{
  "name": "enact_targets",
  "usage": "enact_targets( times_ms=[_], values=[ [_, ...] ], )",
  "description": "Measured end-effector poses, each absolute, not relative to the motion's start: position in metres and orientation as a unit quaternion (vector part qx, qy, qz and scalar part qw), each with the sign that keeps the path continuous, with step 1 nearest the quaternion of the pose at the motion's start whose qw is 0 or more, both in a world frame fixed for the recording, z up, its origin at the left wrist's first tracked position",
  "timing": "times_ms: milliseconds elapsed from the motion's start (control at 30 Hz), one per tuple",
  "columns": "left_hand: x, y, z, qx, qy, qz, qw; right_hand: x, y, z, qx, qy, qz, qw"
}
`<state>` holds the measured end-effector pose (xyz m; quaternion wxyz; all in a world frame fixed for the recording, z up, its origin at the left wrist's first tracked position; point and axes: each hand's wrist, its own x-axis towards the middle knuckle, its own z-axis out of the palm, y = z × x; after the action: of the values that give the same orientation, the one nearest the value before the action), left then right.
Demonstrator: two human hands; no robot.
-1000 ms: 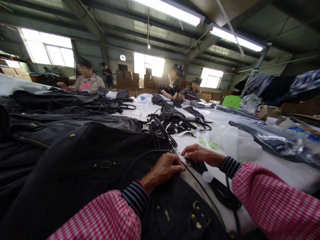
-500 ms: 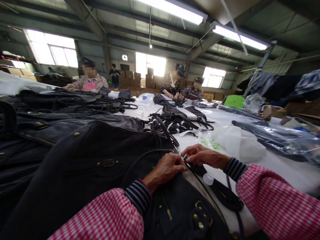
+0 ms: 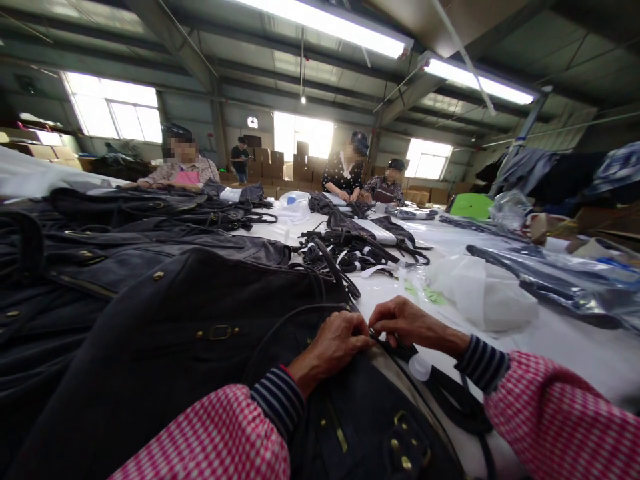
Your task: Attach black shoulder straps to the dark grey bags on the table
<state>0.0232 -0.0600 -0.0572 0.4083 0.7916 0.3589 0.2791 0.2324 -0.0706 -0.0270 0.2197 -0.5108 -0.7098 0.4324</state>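
A large dark bag [image 3: 200,380] with brass buckles and studs fills the near left and middle of the table. My left hand [image 3: 340,343] is closed on the bag's upper edge, fingers pinched near its right end. Close beside it, my right hand [image 3: 407,325] pinches a small metal piece at the end of a coiled black strap [image 3: 457,400]; the fingertips partly hide the piece. The strap lies along the bag's right side, with a round translucent white disc [image 3: 420,367] on it. The two hands almost meet at the bag's edge.
Behind my hands lies a heap of black straps [image 3: 345,253]. More dark bags [image 3: 150,207] are piled at left. White sheet wrapping [image 3: 480,290] and plastic-wrapped dark items [image 3: 570,280] lie at right. Several people [image 3: 350,167] are across the table.
My right hand has shifted slightly right, and its fingers have curled in around the metal piece. The left hand stays on the bag's edge. The camera view has tilted slightly.
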Motion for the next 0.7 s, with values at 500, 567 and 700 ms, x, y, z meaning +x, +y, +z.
enact_targets(
  times_ms=[500,567,700],
  values=[
    [0.017,-0.067,-0.048,0.667,0.324,0.367,0.561,0.210,-0.073,-0.057,-0.478,-0.568,0.522,0.421],
    [0.018,-0.067,-0.050,0.658,0.346,0.374,0.555,0.207,-0.076,-0.057,-0.450,-0.545,0.560,0.433],
    [0.018,-0.066,-0.053,0.652,0.370,0.364,0.553,0.209,-0.080,-0.056,-0.418,-0.539,0.580,0.445]
  ],
)
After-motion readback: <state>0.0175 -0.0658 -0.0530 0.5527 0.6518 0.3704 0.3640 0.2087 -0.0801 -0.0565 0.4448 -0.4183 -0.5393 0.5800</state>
